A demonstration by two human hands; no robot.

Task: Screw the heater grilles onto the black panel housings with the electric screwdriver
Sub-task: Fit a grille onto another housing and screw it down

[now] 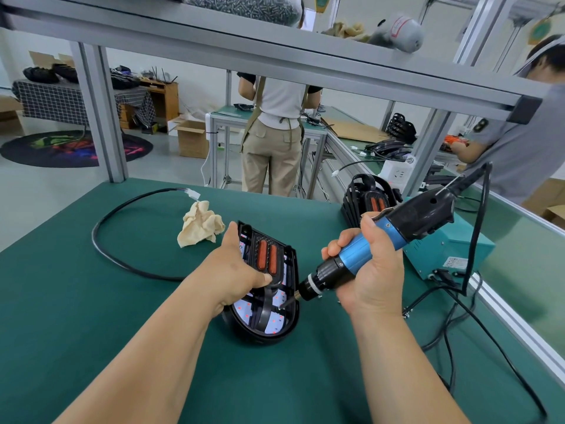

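Two hands meet at mid-frame. Left hand (pixel 241 267) grips the black housing (pixel 275 332), thumb across its face, propping it tilted on the green bench (pixel 91 301). Its long axis runs up and down the frame. From the right, the screwdriver (pixel 325 278) slants down-left, its bit on the housing's lower right inside. Right hand (pixel 367 270), the nearer one, is wrapped round the blue barrel.

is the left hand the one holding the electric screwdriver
No, the right hand grips the electric screwdriver, while the left hand holds the black panel housing.
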